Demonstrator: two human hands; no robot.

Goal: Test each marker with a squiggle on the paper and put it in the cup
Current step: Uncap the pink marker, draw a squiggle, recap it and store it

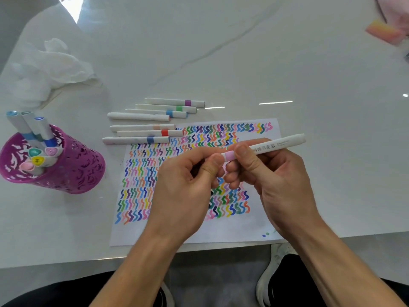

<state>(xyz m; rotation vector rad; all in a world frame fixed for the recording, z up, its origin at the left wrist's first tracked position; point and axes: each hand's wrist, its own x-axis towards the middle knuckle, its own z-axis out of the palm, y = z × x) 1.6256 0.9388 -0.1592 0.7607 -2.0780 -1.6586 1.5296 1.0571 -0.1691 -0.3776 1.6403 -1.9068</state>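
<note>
Both hands hold one white marker with a pale pink band [269,147] above the paper [243,231]. My right hand [272,180] grips the barrel, which points up to the right. My left hand [188,182] pinches the marker's left end, the cap, which my fingers hide. The paper is covered with rows of coloured squiggles. Several capped markers [146,127] lie in a loose row just beyond the paper's far left corner. A purple perforated cup [73,171] stands at the left with several markers in it.
A crumpled white tissue [48,69] lies at the far left of the white marble table [265,63]. A pink and orange object [385,32] sits at the far right corner. The table's near edge runs just below the paper, with my knees and shoes beneath.
</note>
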